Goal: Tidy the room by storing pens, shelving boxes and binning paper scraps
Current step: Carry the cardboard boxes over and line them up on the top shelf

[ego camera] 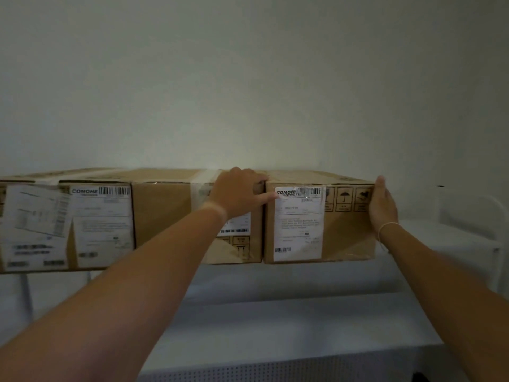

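Left hand at 9 o'clock, right hand at 3 o'clock, both clamped on rightmost box; push squarely, flush beside middle box on shelf.

Three brown cardboard boxes stand in a row across the middle of the frame, upright and touching side to side. The right box carries a white shipping label with barcodes on its front left and handling symbols — an umbrella among them — along its top edge. The middle box shows clear tape down its front. The left box, at the frame's left edge, is nearly covered with white labels — slightly blurred.
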Tool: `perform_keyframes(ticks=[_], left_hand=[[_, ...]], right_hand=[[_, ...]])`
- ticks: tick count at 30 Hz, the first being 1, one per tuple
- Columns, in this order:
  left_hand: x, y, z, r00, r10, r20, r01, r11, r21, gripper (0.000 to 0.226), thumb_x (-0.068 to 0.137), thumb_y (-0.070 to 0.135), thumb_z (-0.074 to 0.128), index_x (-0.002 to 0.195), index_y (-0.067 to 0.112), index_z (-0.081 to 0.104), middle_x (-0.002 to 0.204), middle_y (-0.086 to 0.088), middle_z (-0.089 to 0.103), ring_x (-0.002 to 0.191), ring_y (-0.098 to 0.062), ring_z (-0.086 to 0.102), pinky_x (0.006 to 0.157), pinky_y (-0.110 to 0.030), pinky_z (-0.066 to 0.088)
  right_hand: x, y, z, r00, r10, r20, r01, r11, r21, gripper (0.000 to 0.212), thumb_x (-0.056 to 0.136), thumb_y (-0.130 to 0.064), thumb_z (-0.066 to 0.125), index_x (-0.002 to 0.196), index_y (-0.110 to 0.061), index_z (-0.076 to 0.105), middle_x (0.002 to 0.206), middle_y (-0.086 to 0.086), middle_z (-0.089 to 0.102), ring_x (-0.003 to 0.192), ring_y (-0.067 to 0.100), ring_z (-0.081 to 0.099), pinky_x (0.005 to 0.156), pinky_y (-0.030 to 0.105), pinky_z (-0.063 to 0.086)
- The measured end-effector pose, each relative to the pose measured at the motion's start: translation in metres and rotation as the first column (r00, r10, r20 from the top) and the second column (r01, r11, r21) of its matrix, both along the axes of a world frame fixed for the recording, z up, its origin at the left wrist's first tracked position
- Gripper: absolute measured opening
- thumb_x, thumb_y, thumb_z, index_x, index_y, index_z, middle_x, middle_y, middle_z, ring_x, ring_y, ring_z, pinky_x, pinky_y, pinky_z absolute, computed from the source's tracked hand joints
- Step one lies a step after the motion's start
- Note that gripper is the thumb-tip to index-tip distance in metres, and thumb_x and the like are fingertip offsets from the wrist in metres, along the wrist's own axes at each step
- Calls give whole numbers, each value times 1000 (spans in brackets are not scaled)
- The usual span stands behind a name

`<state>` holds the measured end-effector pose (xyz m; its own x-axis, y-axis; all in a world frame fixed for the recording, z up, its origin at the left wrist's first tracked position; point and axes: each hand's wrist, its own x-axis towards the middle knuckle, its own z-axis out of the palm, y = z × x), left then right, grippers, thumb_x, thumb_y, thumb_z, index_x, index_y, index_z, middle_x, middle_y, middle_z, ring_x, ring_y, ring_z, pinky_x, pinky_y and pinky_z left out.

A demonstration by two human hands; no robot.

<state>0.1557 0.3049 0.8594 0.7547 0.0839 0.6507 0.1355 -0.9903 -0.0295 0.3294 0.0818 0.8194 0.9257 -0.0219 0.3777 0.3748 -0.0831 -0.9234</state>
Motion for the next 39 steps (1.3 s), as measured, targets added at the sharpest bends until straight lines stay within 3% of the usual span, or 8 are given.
perform_keyframes(ticks=[5,9,14,18,22,28,36,39], left_hand=[[8,0,-6,993,107,51,-113,984,138,62,85,66,40,128,25,57,123,0,64,108,-25,59,87,-40,51],[8,-2,-7,991,113,73,-121,986,119,61,84,66,44,125,24,59,121,-1,66,107,-26,59,87,-40,50],[2,-10,-4,990,29,136,-34,999,35,57,83,60,52,123,21,62,117,-4,68,108,-27,59,92,-43,48],[4,-40,3,974,-127,190,143,987,-74,69,78,62,37,123,16,62,122,-6,67,112,-28,59,97,-42,45],[17,-89,0,933,-326,151,350,920,-178,59,83,50,44,123,11,62,125,-9,65,117,-25,58,104,-36,40],[40,-193,-22,846,-517,133,527,773,-354,51,87,43,53,127,12,59,130,-9,61,119,-24,56,102,-29,41],[41,-382,-78,638,-769,39,697,556,-454,44,90,33,58,129,13,58,136,-8,58,122,-24,55,101,-27,39],[35,-440,-105,564,-826,4,716,486,-501,44,90,33,59,129,13,58,134,-9,59,119,-25,57,97,-26,41]], right_hand=[[11,3,0,1000,21,-7,-21,999,-38,67,96,-55,15,136,-9,41,143,16,43,133,32,39,110,42,28],[14,1,2,999,21,-23,-22,999,-43,67,96,-54,16,137,-8,42,145,16,42,134,32,37,111,41,27],[5,-8,2,993,83,-79,-83,997,-7,70,92,-62,18,138,-15,42,146,12,41,133,32,38,112,47,29],[-6,-39,-8,992,63,-113,-61,998,24,75,88,-68,19,142,-18,36,149,9,38,135,33,37,113,51,27],[-19,-98,-21,993,-19,-120,18,1000,-4,72,91,-63,21,142,-15,37,149,9,38,135,33,37,113,50,26],[-58,-226,-36,965,-255,-67,249,965,-85,66,93,-59,25,136,-13,45,143,10,46,129,33,44,111,48,31],[-159,-415,-92,828,-543,-140,538,840,-70,61,94,-54,33,131,-9,49,134,12,52,121,29,49,103,40,36],[-201,-467,-115,769,-613,-183,609,789,-84,57,93,-54,36,128,-13,53,134,9,54,121,24,50,108,42,36]])
